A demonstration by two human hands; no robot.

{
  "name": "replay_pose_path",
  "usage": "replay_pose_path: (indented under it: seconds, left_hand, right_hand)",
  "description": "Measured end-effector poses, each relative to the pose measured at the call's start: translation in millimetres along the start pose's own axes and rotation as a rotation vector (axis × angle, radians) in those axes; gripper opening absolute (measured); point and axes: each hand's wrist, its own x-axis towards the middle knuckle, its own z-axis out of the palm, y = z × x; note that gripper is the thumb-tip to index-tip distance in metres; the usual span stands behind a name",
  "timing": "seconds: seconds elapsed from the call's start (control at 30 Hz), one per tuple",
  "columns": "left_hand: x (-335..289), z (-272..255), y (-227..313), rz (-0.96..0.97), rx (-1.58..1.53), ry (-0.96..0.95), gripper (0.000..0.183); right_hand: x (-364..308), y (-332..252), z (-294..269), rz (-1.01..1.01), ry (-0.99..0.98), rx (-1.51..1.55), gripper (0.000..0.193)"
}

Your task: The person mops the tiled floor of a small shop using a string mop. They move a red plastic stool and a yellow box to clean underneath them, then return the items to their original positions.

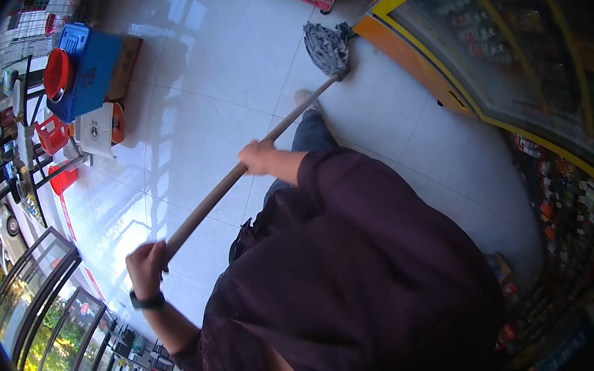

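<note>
Plainly, the brown-poled mop (216, 198) has shaggy grey strands (326, 48).

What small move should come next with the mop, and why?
Probably draw the mop head slightly left: its strands lie close beside the cabinet's orange base, and the left hand and right hand both grip the handle, allowing control.

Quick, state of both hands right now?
Left hand: closed around the mop handle near its end.
Right hand: closed around it, nearer the mop head.
</note>
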Motion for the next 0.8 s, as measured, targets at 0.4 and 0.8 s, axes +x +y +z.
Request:
replay_pose_path:
  seconds: [0.4,0.8]
  left_hand:
    - [98,166,84,0.075,0.293,-0.307,0.033]
    - [71,69,76,0.124,0.555,-0.023,0.025]
  right_hand:
    - [-73,197,2,0.254,0.187,0.079,0.014]
    - [-37,88,45,0.143,0.289,0.15,0.009]
